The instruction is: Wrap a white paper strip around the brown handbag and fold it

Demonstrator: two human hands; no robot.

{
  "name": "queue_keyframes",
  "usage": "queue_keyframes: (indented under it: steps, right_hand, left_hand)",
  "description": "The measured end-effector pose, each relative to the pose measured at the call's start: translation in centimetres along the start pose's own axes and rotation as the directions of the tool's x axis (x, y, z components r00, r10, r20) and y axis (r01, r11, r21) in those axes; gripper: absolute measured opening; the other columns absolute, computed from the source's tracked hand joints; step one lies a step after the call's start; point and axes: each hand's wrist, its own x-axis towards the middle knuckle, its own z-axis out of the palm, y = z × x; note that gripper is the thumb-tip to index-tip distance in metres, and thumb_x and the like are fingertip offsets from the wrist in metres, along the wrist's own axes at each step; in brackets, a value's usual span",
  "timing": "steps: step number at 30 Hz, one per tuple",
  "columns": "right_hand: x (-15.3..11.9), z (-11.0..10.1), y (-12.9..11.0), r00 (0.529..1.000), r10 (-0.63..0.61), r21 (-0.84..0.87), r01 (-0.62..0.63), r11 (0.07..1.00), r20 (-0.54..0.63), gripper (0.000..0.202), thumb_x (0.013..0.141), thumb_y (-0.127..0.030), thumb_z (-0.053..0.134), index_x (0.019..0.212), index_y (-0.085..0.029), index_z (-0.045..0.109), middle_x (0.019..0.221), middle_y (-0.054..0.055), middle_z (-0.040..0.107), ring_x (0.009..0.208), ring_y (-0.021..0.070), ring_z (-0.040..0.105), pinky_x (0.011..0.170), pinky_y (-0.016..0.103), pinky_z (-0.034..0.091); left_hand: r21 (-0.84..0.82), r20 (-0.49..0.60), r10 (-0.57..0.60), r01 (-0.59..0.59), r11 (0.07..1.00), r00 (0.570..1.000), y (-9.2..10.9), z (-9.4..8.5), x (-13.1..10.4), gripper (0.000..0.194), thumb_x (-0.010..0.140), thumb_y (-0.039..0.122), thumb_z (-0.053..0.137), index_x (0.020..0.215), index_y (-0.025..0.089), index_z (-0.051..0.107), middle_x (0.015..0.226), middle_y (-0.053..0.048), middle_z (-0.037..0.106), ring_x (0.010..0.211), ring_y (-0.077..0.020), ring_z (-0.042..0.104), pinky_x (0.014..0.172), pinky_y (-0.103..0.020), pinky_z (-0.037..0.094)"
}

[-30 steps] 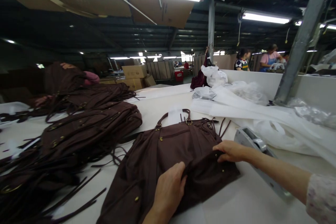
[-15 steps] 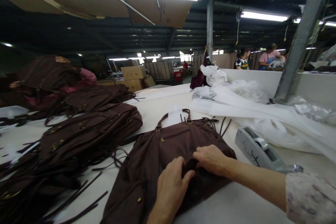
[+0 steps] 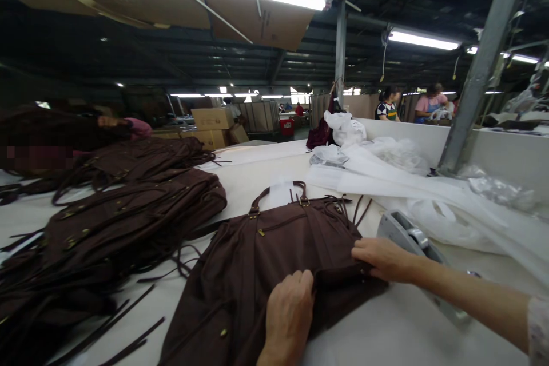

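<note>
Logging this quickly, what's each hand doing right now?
Left hand: closed, gripping a fold of the brown handbag.
Right hand: fingers curled on the handbag's right edge; a firm grip cannot be told.

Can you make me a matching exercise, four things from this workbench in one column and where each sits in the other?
Things:
1. brown handbag
2. tape dispenser
3. stack of brown bags
4. white plastic bags

Places:
A. piled at the table's left
B. heaped at the far right, by the metal post
C. flat under both hands
D. just beyond the right hand

Pairs: 1-C, 2-D, 3-A, 4-B
</note>
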Motion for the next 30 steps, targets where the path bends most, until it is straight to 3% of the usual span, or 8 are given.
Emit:
queue_keyframes:
  steps: [4,8,10,13,18,24,27,30]
  right_hand:
    - [-1.2,-1.2,2.4,0.993,-0.120,0.174,0.120,0.977,-0.009,0.036,0.072,-0.039,0.076,0.095,-0.021,0.055,0.091,-0.002,0.060,0.081,0.0143,0.059,0.065,0.022,0.040]
    - [-1.4,-1.0,2.8,0.986,-0.138,0.033,0.141,0.989,-0.089,0.007,0.086,-0.021,0.060,0.092,-0.020,0.057,0.088,0.001,0.060,0.078,0.0133,0.057,0.067,0.022,0.041]
    - [-2.2,0.5,2.4,0.977,-0.167,-0.071,0.159,0.985,-0.135,0.011,0.092,-0.016,0.049,0.094,-0.019,0.059,0.088,0.004,0.061,0.078,0.0152,0.057,0.067,0.024,0.043]
    - [-4.3,4.3,1.4,0.913,-0.298,-0.302,0.211,0.930,-0.279,0.029,0.093,-0.009,0.039,0.114,-0.014,0.058,0.103,0.010,0.064,0.098,0.0200,0.059,0.078,0.029,0.049]
    - [-6.4,9.1,-0.5,0.860,-0.223,-0.448,-0.007,0.894,-0.459,0.044,0.084,-0.004,0.045,0.127,0.000,0.051,0.127,0.020,0.058,0.119,0.0307,0.052,0.096,0.039,0.048]
    - [-5.1,3.4,-3.8,0.946,0.026,-0.153,-0.080,0.985,-0.324,0.064,0.079,-0.039,0.068,0.133,-0.011,0.048,0.122,0.016,0.061,0.119,0.0338,0.051,0.107,0.053,0.036]
    - [-2.6,0.0,-5.9,0.958,0.033,-0.036,-0.045,0.998,-0.285,0.064,0.078,-0.044,0.071,0.132,-0.021,0.046,0.126,0.009,0.060,0.113,0.0284,0.056,0.097,0.045,0.048]
    - [0.2,-0.9,-7.0,0.969,0.042,-0.092,-0.066,0.994,-0.244,0.027,0.082,-0.034,0.068,0.105,-0.021,0.060,0.101,0.004,0.070,0.087,0.0247,0.065,0.073,0.038,0.055]
  left_hand:
    - [-0.052,-0.043,0.003,-0.005,0.999,0.999,-0.3,0.2,0.0,0.011,0.085,0.022,0.062,0.091,0.023,0.053,0.087,0.001,0.061,0.084,-0.0229,0.058,0.071,-0.034,0.042]
    - [-0.004,-0.107,0.025,-0.025,1.000,0.994,-0.3,0.4,-0.2,0.015,0.084,0.026,0.065,0.093,0.021,0.054,0.088,-0.001,0.060,0.083,-0.0243,0.057,0.070,-0.037,0.043]
    - [0.064,-0.159,0.110,-0.101,0.993,0.981,-0.4,0.8,-0.7,0.007,0.085,0.019,0.061,0.089,0.022,0.056,0.085,-0.001,0.059,0.079,-0.0238,0.056,0.069,-0.038,0.043]
    - [0.126,-0.216,0.309,-0.287,0.950,0.926,-0.8,1.6,-2.0,0.026,0.082,0.004,0.054,0.100,0.022,0.059,0.090,-0.001,0.060,0.082,-0.0227,0.055,0.075,-0.038,0.044]
    - [0.067,-0.241,0.472,-0.471,0.880,0.848,-1.7,1.0,-3.4,0.058,0.083,0.011,0.054,0.138,0.022,0.038,0.099,-0.005,0.059,0.084,-0.0219,0.055,0.076,-0.036,0.047]
    - [-0.297,-0.197,0.331,-0.378,0.877,0.923,-1.8,-1.2,-2.2,0.021,0.096,0.027,0.045,0.115,0.026,0.053,0.092,-0.003,0.055,0.085,-0.0178,0.054,0.074,-0.030,0.046]
    - [-0.248,-0.229,0.297,-0.351,0.903,0.927,-2.3,-1.4,-1.3,0.013,0.095,0.020,0.044,0.103,0.022,0.054,0.093,-0.004,0.054,0.087,-0.0198,0.053,0.075,-0.033,0.045]
    - [-0.058,-0.284,0.270,-0.298,0.953,0.920,-2.7,-1.1,-0.8,0.012,0.092,0.012,0.045,0.089,0.020,0.054,0.088,-0.004,0.053,0.081,-0.0214,0.050,0.072,-0.035,0.043]
